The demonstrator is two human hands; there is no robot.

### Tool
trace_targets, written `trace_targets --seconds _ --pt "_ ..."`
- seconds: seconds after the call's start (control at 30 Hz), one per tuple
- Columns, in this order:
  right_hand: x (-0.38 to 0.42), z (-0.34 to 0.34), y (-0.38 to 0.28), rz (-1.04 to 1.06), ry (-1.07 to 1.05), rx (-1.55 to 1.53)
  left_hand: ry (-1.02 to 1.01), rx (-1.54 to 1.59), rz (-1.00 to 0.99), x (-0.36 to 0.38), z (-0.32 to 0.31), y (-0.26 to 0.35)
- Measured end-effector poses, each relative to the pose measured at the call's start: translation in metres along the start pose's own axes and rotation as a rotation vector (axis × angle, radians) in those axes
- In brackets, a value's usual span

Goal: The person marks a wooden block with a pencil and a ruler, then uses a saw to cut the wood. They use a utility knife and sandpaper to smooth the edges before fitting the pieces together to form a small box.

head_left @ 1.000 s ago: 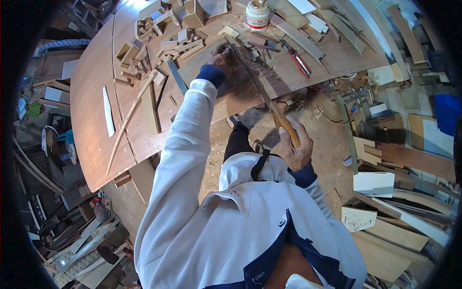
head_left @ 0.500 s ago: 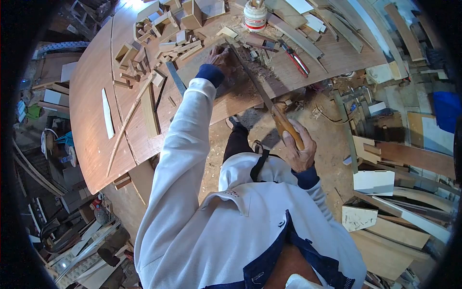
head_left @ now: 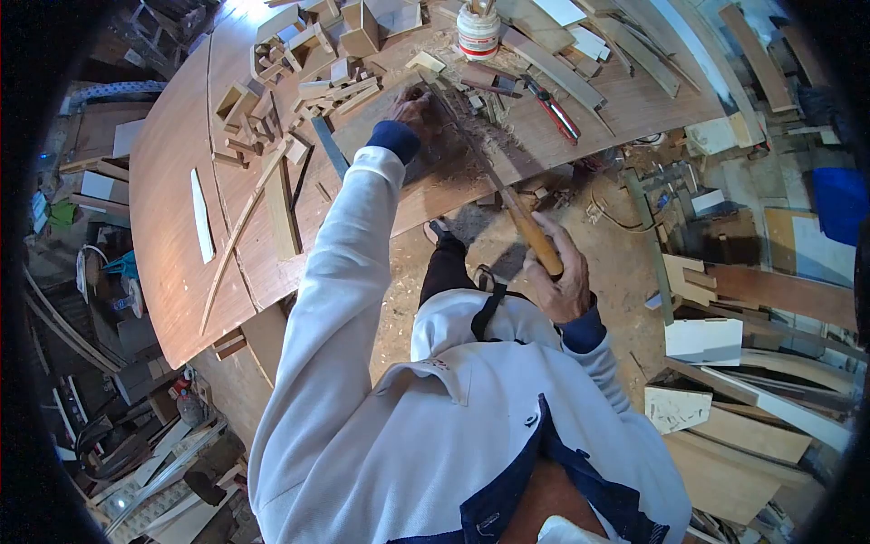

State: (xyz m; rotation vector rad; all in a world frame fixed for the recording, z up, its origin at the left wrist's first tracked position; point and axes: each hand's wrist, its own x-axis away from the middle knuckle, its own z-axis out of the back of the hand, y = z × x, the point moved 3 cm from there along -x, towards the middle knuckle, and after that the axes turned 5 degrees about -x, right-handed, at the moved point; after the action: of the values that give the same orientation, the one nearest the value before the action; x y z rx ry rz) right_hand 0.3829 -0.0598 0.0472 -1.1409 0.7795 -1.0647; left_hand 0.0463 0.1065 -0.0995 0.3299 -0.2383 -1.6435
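My right hand [head_left: 564, 276] is closed around the straight wooden handle of a handsaw [head_left: 527, 228]. The saw's long narrow blade, seen nearly edge-on, slants up and left over the table. At its far end my left hand [head_left: 412, 111] bears down on a flat grey-brown board [head_left: 362, 136], close beside the blade. The fingers of that hand are curled, and what lies under them is hidden. A dark bar [head_left: 329, 148] runs along the left edge of the board. Sawdust and small offcuts are scattered right of the blade.
On the wooden table [head_left: 168, 227] stand a white tub [head_left: 478, 36] of tools, red-handled pliers [head_left: 557, 116], small wooden boxes [head_left: 359, 29] and several strips [head_left: 283, 210]. Planks and boards [head_left: 734, 453] lean at the right. Clutter covers the floor at the left.
My right hand has shifted slightly down and right, drawing the saw back toward my body. My left hand stays almost in place on the board.
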Motion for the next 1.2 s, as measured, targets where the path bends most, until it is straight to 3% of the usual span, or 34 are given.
trace_targets --seconds 0.07,0.13,0.2,0.33,0.4,0.43,0.5,0.6,0.73,0.87,0.93,1.0,1.1,1.2 --pt "0.004 -0.002 0.003 -0.044 -0.156 -0.103 0.045 0.091 0.018 -0.006 -0.02 -0.013" --pt "0.004 -0.005 0.008 -0.021 -0.11 -0.015 0.088 0.186 0.036 -0.005 -0.017 -0.01" --pt "0.003 -0.005 0.009 0.001 -0.064 0.072 0.033 -0.051 -0.012 -0.001 -0.008 -0.003" --pt "-0.001 -0.007 0.003 0.05 0.001 0.098 0.047 -0.074 0.096 0.004 0.015 0.024" --pt "-0.004 -0.009 -0.004 0.095 0.03 0.137 -0.17 -0.293 0.048 0.002 0.021 0.028" --pt "-0.005 -0.01 -0.007 0.059 0.042 0.151 -0.17 -0.292 0.054 0.003 0.017 0.027" --pt "-0.01 -0.013 -0.01 0.025 0.046 0.166 -0.089 -0.25 0.068 0.002 0.009 0.023" --pt "-0.025 -0.02 -0.007 -0.024 0.075 0.154 -0.131 -0.16 0.134 -0.001 0.003 0.019" --pt "-0.039 -0.021 0.0 0.046 0.082 0.134 -0.121 -0.263 0.091 -0.003 0.009 0.028" --pt "-0.032 -0.021 -0.001 0.099 0.084 0.107 0.061 -0.264 0.064 -0.006 -0.022 -0.002" --pt "-0.022 -0.016 0.002 0.078 0.079 0.099 0.121 -0.28 0.043 -0.009 -0.005 0.006" --pt "-0.011 -0.011 0.008 0.041 0.073 0.102 -0.406 -0.324 0.198 -0.009 0.003 0.018" --pt "-0.01 -0.009 0.01 0.055 0.092 0.138 -0.222 -0.325 0.142 -0.006 -0.002 0.012" --pt "-0.01 -0.008 0.0 0.109 0.09 0.172 -0.253 -0.269 0.109 0.008 0.034 0.044"
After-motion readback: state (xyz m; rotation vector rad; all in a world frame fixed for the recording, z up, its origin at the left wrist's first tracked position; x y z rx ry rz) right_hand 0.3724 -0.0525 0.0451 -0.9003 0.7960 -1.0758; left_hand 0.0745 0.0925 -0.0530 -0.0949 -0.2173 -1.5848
